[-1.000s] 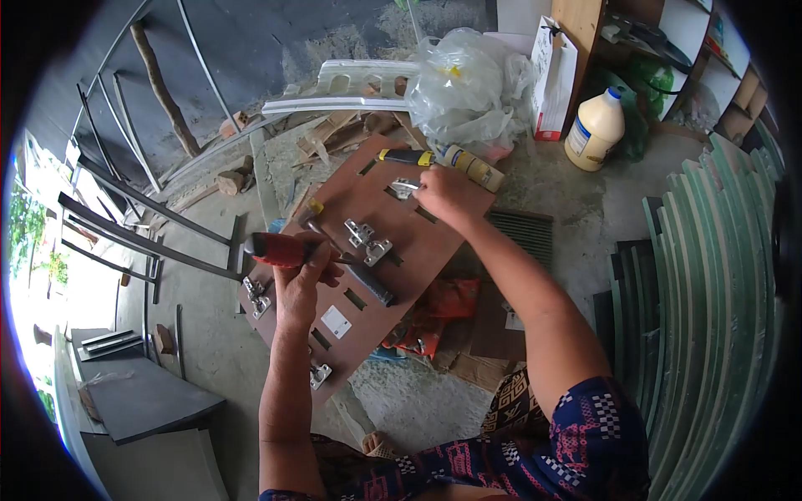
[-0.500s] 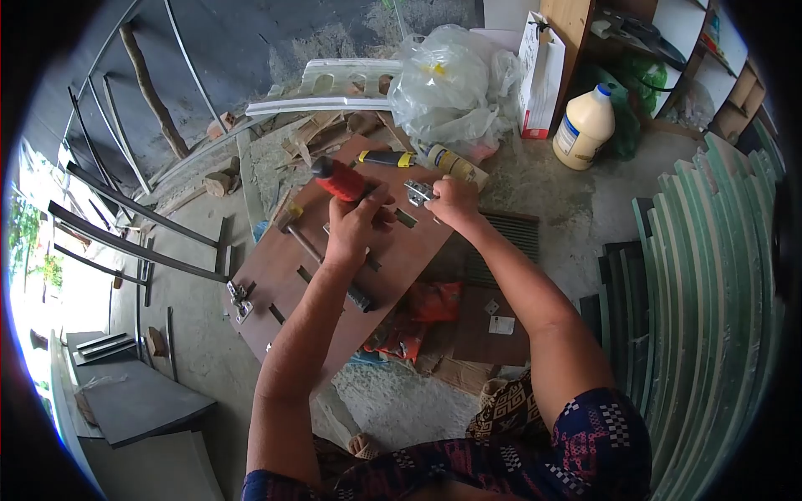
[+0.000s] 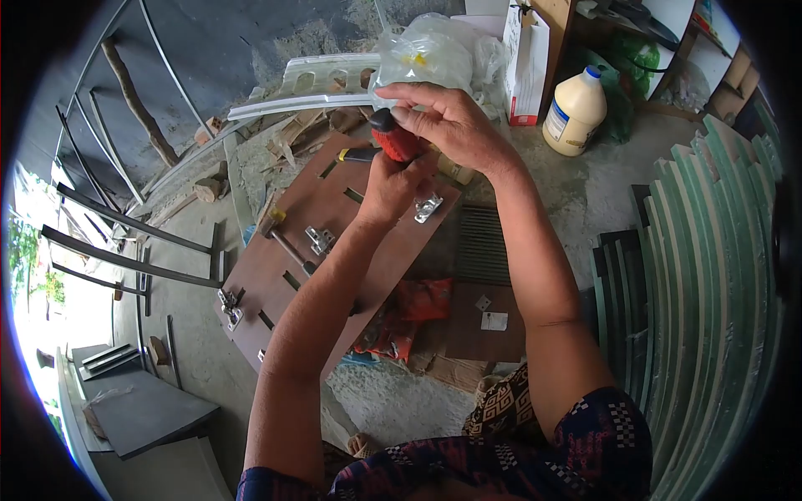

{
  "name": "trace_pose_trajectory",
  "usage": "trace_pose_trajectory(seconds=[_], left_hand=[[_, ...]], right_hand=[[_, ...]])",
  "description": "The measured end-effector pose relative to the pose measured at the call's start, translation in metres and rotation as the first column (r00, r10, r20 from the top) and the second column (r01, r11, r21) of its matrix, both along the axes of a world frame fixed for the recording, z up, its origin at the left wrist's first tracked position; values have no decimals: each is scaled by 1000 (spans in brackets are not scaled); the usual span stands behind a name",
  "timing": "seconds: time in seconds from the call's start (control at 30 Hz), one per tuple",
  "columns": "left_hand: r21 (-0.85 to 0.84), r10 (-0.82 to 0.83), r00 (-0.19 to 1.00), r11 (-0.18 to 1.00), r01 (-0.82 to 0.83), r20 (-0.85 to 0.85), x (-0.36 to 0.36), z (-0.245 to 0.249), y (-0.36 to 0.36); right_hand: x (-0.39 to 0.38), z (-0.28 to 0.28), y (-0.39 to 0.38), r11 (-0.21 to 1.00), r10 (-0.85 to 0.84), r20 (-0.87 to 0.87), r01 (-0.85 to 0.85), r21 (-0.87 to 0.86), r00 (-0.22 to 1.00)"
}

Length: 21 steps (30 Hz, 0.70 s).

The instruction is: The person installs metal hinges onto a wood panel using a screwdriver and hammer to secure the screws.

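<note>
My left hand [image 3: 391, 188] is wrapped round the red handle of a screwdriver [image 3: 399, 144], its black end pointing up and away. My right hand [image 3: 455, 129] is open above it, fingers stretched out to the left and the thumb right at that black end. Below the hands lies a brown board [image 3: 368, 259] with cut slots. A metal cabinet hinge [image 3: 428, 208] rests near its right edge, just below my left hand. Another hinge [image 3: 319, 240] lies mid-board, and a third hinge [image 3: 230, 311] at the left corner. The hammer [image 3: 288, 246] is partly hidden by my left forearm.
A yellow-and-black tool [image 3: 357, 155] lies at the board's far edge. Beyond are plastic bags [image 3: 430, 63] and a cream jug [image 3: 575, 113] with a blue cap. Stacked green-edged panels [image 3: 710, 317] stand at right; metal frames [image 3: 138, 250] at left. Red bags [image 3: 424, 299] lie beneath the board.
My right hand has let go of the hinge, which now lies on the board, and has risen to the screwdriver. My left hand has moved right and up with the screwdriver.
</note>
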<state>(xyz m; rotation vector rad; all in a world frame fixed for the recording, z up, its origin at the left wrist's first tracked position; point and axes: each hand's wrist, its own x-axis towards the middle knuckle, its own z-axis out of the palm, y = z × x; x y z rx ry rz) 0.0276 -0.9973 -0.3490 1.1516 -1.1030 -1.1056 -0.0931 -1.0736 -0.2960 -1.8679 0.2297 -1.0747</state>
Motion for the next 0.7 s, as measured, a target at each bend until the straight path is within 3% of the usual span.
trace_pose_trajectory(seconds=[0.13,0.23,0.57,0.7], left_hand=[[2,26,999,1000,-26,43,0,-5,-18],[24,32,995,999,-35,90,2,-11,-27],[118,34,991,992,-49,132,1,-23,-38],[115,46,993,992,-58,109,1,-19,-38]], right_hand=[[-9,3,-7,1000,8,-142,-5,18,990],[-7,-2,-11,995,-70,-150,58,-86,986],[-5,-15,-21,993,-117,-155,112,-40,981],[-4,-13,-19,957,-217,-98,192,-217,971]])
